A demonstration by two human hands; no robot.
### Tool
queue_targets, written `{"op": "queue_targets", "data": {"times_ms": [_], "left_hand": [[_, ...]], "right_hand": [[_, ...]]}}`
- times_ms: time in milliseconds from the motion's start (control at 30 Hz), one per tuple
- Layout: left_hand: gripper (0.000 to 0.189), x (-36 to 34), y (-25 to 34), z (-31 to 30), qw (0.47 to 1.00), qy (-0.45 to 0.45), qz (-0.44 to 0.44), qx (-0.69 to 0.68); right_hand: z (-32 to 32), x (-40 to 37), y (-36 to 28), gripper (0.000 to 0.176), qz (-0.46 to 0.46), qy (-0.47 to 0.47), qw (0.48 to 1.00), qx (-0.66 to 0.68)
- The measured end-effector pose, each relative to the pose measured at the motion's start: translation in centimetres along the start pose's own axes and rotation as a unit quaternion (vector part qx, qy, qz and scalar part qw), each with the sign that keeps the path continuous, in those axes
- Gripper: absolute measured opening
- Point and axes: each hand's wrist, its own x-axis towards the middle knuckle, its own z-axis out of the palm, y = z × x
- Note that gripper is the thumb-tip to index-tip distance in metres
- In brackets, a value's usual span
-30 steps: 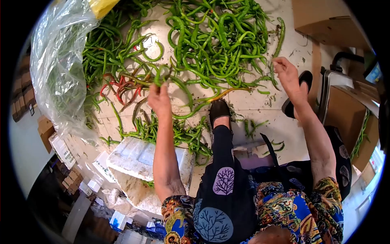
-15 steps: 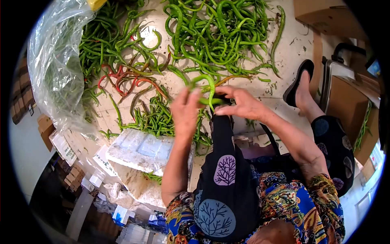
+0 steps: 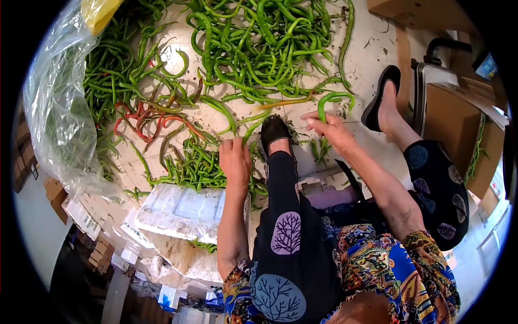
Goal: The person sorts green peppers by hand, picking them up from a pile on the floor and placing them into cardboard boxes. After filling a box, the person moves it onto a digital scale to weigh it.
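My right hand (image 3: 332, 132) is closed around the lower end of a curved green chili pepper (image 3: 337, 96), which hooks up and to the right above the fingers. My left hand (image 3: 234, 161) is low over a heap of short green chili peppers (image 3: 197, 167). Its fingers are curled together at the end of another long green pepper (image 3: 254, 128), which slants toward the black shoe; the fingertips are partly hidden. Beyond the hands lies a large pile of long green peppers (image 3: 264, 46). Several red peppers (image 3: 140, 121) form a small group on the left.
A clear plastic bag (image 3: 56, 102) covers part of a pepper pile at the left. A white foam box (image 3: 181, 213) stands beside my left forearm. Cardboard boxes (image 3: 453, 127) are at the right. My black shoes (image 3: 275, 131) rest on the tiled floor.
My hands have moved apart. The right hand has gone right with the curved pepper, and the left has lowered to the heap of short peppers. The view has shifted slightly right.
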Motion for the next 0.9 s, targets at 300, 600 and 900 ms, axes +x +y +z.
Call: {"op": "queue_targets", "data": {"times_ms": [300, 600, 900], "left_hand": [[0.022, 5.2, 9.2, -2.9, 0.887, -0.154, -0.041, -0.433], [0.022, 8.2, 6.6, 6.5, 0.989, -0.026, 0.141, 0.030], [0.016, 4.8, 3.5, -3.8, 0.995, -0.056, 0.077, -0.043]], "right_hand": [[3.2, -1.0, 0.7, 0.040, -0.014, -0.196, 0.979, 0.047], [-4.1, -0.5, -3.2, 0.030, -0.081, 0.042, 0.990, 0.109], [-6.3, 0.0, -4.5, 0.041, -0.094, 0.098, 0.976, 0.173]]}}
